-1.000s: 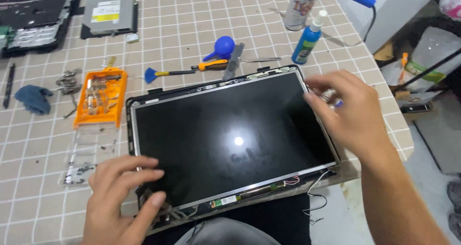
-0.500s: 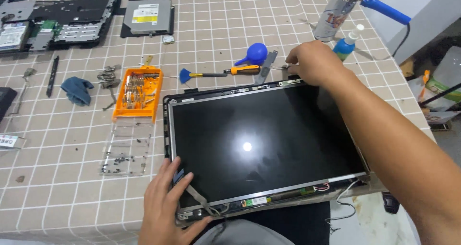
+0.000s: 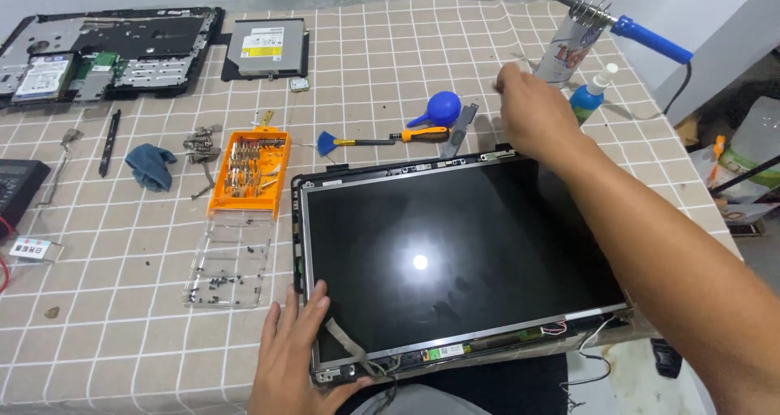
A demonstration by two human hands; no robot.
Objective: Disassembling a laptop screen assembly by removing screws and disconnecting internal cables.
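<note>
Your left hand (image 3: 296,354) lay flat and open on the lower left corner of the laptop screen panel (image 3: 455,256), holding nothing — the panel rested on the tiled table (image 3: 122,317), near its front edge. Your right hand (image 3: 532,114) hovered beyond the panel's top edge near the blue-capped bottle (image 3: 589,98) — whether its fingers pinched anything, I couldn't tell
</note>
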